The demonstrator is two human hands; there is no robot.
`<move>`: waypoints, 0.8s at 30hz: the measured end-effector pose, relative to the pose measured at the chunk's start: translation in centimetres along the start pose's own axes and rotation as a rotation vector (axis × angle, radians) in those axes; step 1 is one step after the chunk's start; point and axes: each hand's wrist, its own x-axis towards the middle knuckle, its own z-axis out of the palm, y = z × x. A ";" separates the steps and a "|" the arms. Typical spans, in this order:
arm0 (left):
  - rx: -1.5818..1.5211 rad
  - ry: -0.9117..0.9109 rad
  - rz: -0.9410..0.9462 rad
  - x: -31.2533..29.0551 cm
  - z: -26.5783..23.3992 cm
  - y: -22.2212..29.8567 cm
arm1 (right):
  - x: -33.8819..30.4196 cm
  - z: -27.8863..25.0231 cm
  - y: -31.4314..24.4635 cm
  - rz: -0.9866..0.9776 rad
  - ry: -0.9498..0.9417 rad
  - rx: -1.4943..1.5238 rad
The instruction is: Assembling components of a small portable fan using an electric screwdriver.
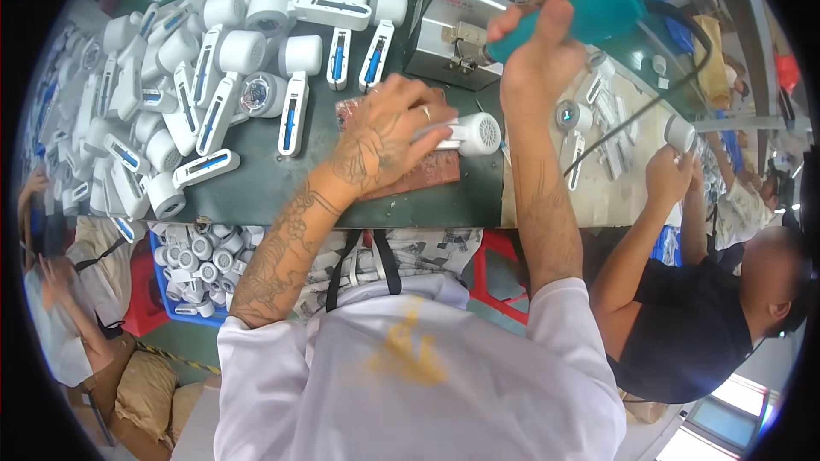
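My left hand (pixel 389 132) is closed around the handle of a white handheld fan (pixel 478 135), pressing it down on a reddish-brown pad (pixel 420 177). The fan's round, perforated head points right, and my fingers hide most of the handle. Raised at the upper right, my right hand (pixel 544 38) grips a teal electric screwdriver (pixel 598 13), with a black cord trailing from its far end. The screwdriver's tip is at the front of a metal box-shaped machine (pixel 453 13), beside a small fixture; I cannot tell whether they touch.
Many white fans with exposed blue batteries (pixel 205 90) crowd the left of the dark table (pixel 342 196). Below stands a blue crate (pixel 162 273) of white fan parts. At right, a co-worker's hands (pixel 670 175) hold a white fan head near more fan parts (pixel 611 124). The cord hangs across that side.
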 end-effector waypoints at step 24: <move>-0.002 -0.045 -0.062 -0.5 0.1 0.7 | -4.0 -1.6 -1.6 0.184 -0.128 0.048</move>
